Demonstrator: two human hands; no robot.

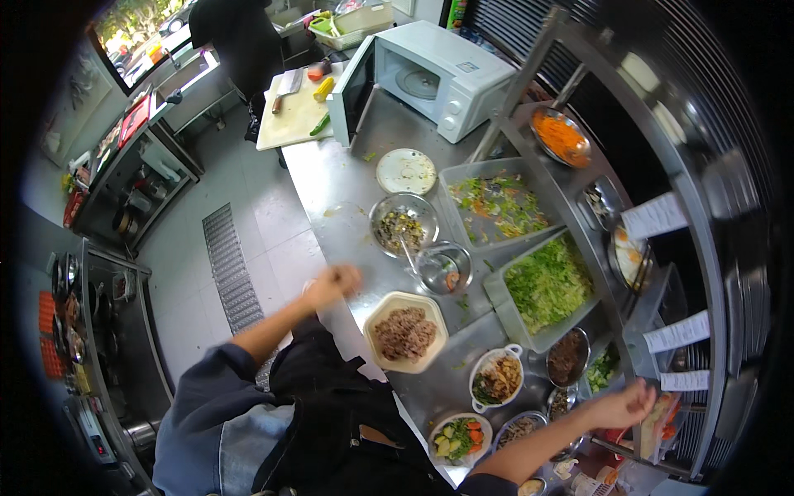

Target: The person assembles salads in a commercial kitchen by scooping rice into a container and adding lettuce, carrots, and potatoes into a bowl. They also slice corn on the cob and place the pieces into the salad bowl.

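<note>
My left hand point(335, 285), blurred, is over the table's front edge with its fingers curled. Whether it holds anything cannot be made out. Just below it on the table sits a hexagonal bowl of brown rice point(406, 335). My right hand point(626, 406) reaches out at the lower right, close to the lowest paper slip point(684, 380) on the shelf. A small dark object point(648, 385) is at its fingertips; I cannot tell whether it is gripped. Between my arms are a white two-handled dish of rice and toppings point(497, 378) and a bowl of cut vegetables point(460, 437).
Containers of shredded lettuce point(549, 282) and mixed salad point(496, 204) line the back. A steel bowl of corn mix point(403, 226) holds a spoon. Beyond stand an open microwave point(434, 74) and a cutting board point(276, 133) with a cleaver point(288, 87). A person in black point(239, 43) stands farther off.
</note>
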